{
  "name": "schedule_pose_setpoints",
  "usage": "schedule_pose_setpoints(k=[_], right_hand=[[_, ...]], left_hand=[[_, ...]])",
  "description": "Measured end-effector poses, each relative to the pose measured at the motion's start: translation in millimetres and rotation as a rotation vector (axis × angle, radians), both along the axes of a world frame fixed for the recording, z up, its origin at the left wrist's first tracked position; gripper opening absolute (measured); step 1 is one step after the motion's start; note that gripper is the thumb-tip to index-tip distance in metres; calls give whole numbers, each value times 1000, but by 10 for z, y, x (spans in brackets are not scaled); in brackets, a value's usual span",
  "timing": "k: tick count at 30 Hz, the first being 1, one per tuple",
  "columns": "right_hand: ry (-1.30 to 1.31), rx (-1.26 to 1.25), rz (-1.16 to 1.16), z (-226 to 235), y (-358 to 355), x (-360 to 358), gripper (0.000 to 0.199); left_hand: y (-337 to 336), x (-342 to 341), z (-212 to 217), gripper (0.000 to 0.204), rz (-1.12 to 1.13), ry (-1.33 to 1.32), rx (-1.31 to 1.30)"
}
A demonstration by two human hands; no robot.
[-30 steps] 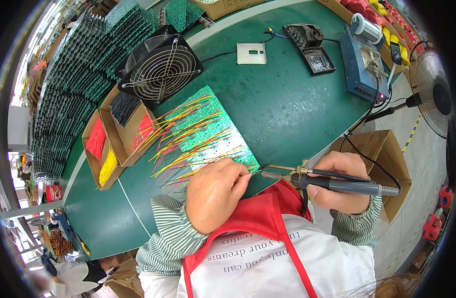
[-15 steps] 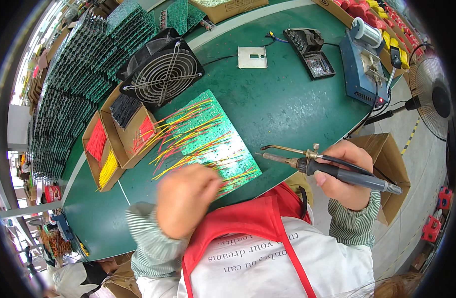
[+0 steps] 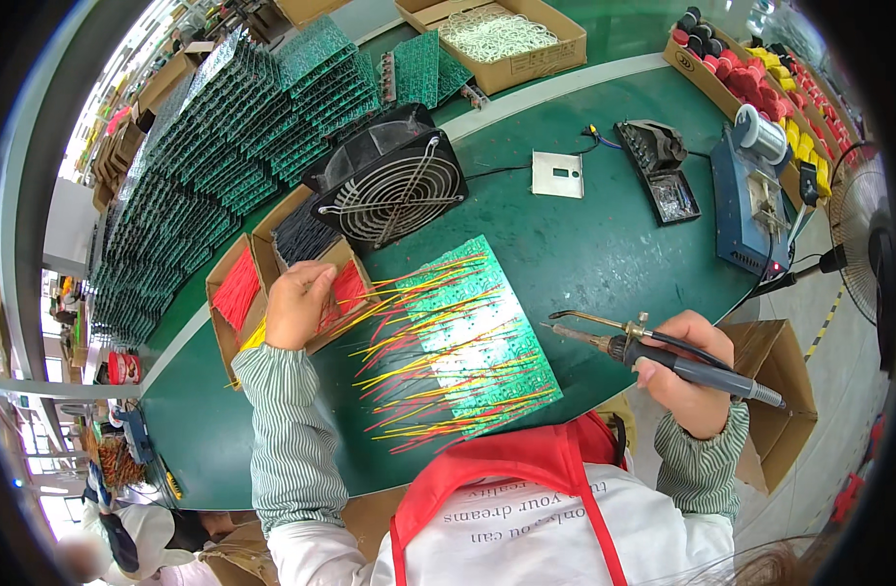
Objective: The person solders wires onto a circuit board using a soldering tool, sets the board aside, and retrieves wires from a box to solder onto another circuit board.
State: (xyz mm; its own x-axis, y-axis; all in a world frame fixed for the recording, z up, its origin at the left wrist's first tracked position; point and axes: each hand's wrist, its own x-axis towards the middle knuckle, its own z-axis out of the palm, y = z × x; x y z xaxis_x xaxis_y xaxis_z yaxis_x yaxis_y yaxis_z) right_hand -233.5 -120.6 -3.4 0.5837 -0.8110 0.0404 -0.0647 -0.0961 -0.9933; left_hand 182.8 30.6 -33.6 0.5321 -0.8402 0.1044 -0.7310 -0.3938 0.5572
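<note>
A: Grip status?
B: Right hand grasps the iron. Left hand, fingertips together, is at the box; contents indeterminable.
A: Board location?
B: On the table, between both hands.

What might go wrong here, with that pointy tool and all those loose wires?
The soldering iron in the right hand points toward the circuit board; if hot, a slip might scorch the board or burn skin.

The red and yellow wires stick out past the board's left side, near the left sleeve; a sweep of that arm might snag or bend some, or tug the board out of place.
</note>
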Motion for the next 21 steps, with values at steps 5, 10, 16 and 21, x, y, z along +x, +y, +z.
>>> schedule_pose_setpoints(k=[5,10,16,21], right_hand=[[28,-6,-37,-7,-49,90,17],[-3,32,-54,18,-67,158,15],[-20,25,-64,41,-69,98,16],[-15,-5,-58,83,-45,83,16]], left_hand=[[-297,-372,438,19,-114,-21,-73],[-506,-674,347,24,-498,-158,47],[-406,-699,502,20,-284,387,140],[-196,-745,686,24,-300,887,36]])
